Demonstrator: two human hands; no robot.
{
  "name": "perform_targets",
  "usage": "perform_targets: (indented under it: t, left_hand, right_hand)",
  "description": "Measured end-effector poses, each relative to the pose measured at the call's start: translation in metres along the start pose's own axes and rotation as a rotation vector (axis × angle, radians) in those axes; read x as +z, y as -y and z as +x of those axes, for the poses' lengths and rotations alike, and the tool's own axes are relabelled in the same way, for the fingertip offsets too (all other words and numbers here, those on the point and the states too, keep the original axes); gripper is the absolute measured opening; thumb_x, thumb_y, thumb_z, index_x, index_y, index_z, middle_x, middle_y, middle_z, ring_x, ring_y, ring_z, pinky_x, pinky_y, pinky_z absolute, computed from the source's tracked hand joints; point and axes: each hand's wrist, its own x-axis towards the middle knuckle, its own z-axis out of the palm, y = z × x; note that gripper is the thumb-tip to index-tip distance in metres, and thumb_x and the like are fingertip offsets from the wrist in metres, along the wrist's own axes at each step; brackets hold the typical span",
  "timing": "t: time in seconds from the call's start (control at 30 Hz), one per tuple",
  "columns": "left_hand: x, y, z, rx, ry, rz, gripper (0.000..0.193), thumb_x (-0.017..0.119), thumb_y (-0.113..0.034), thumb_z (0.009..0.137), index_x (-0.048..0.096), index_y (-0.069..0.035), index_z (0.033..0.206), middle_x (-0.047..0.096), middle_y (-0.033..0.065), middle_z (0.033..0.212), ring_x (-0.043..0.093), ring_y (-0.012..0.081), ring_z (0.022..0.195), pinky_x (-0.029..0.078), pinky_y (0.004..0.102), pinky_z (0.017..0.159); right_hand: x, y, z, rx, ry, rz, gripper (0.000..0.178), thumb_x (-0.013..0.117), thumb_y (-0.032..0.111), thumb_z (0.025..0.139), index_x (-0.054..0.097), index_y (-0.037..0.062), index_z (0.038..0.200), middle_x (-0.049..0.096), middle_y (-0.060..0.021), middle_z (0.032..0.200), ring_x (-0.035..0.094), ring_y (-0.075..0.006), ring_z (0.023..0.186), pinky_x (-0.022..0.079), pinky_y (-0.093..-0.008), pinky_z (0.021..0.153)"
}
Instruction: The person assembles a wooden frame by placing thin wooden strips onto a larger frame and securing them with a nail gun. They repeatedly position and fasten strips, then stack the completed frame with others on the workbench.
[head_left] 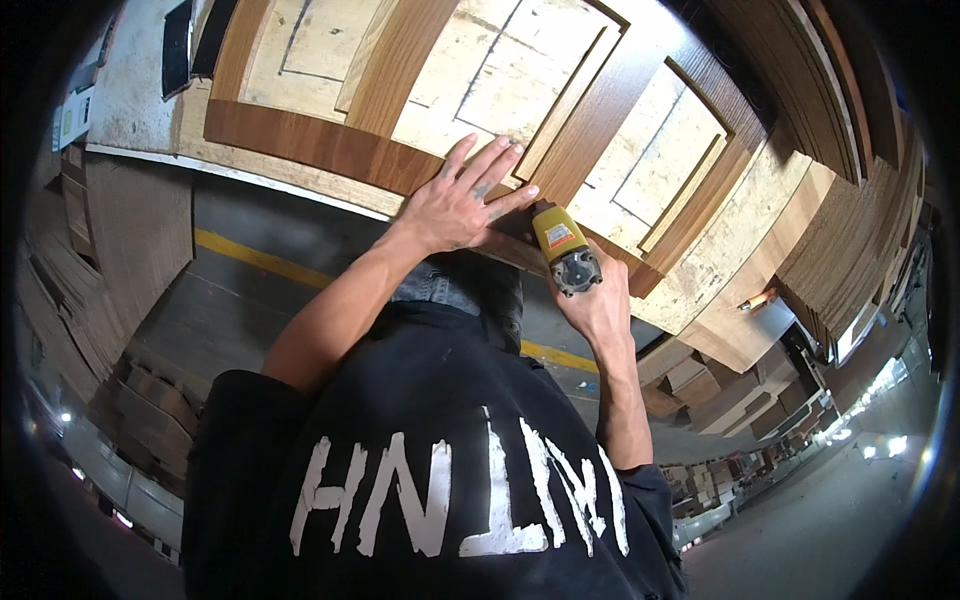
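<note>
A brown wooden frame [310,138] with several crosspieces lies on the pale, marked worktop in front of me. My left hand [462,205] rests on its near rail, palm down and fingers spread, close to where a crosspiece meets the rail. My right hand [598,305] is wrapped round a yellow nail gun [556,238] with a dark end cap. The gun's nose points toward the near rail, just right of my left fingertips. Whether the nose touches the wood is hidden, and so are the gun's handle and trigger.
Thin wood strips [572,105] lie inside the frame's openings. Stacked brown boards [850,240] stand at the right, near a small orange-handled item [758,299] on the worktop. More stacked panels [130,240] are at the left. A yellow line [262,258] crosses the dark floor below.
</note>
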Motion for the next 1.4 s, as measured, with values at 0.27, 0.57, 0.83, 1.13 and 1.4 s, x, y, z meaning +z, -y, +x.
perform_targets:
  t: [0.27,0.57,0.83,1.13,1.4]
  left_hand:
    - [-0.014,0.009,0.003,-0.007,0.118,-0.073,0.101,0.082,-0.046,0.075,0.032,-0.027,0.16,0.024,0.0155,0.167,0.02,0.0343,0.155,0.015,0.0574,0.125]
    - [-0.075,0.125,-0.082,-0.181,-0.065,0.013,0.121,0.076,-0.07,0.072,0.018,-0.014,0.163,0.016,0.0226,0.165,0.017,0.04,0.154,0.015,0.0604,0.123]
    - [-0.096,0.162,-0.092,-0.124,0.046,-0.097,0.118,0.09,-0.044,0.064,0.027,-0.025,0.162,0.024,0.0211,0.163,0.027,0.0384,0.149,0.022,0.0584,0.121]
    - [-0.094,0.17,-0.097,-0.026,0.09,-0.067,0.097,0.084,-0.046,0.074,0.037,-0.029,0.158,0.027,0.0145,0.165,0.025,0.0353,0.152,0.018,0.063,0.121]
    - [-0.086,0.173,-0.1,0.024,0.021,-0.026,0.093,0.081,-0.041,0.073,0.043,-0.022,0.155,0.029,0.0043,0.167,0.026,0.0273,0.154,0.016,0.0684,0.12]
  right_hand:
    - [0.002,-0.004,-0.004,-0.028,-0.075,0.052,0.029,0.077,0.018,0.077,0.064,-0.005,0.091,0.066,-0.0293,0.074,0.068,-0.0461,0.077,0.054,-0.048,0.069]
    - [0.019,0.051,-0.001,0.154,-0.14,-0.058,0.04,0.076,0.016,0.078,0.068,-0.0032,0.112,0.069,-0.0315,0.087,0.069,-0.0468,0.088,0.055,-0.05,0.078]
    - [0.067,0.169,0.066,0.088,-0.115,0.028,0.035,0.075,0.014,0.078,0.067,-0.0031,0.107,0.07,-0.031,0.084,0.071,-0.0454,0.084,0.056,-0.0482,0.077]
    - [0.08,0.181,0.073,0.072,-0.085,0.091,0.043,0.07,0.006,0.07,0.069,-0.0058,0.112,0.071,-0.0281,0.082,0.072,-0.0418,0.08,0.057,-0.0435,0.075]
    - [0.078,0.185,0.048,0.005,-0.122,0.238,0.037,0.073,0.006,0.075,0.067,-0.0017,0.11,0.07,-0.0267,0.083,0.07,-0.0444,0.083,0.056,-0.0427,0.073]
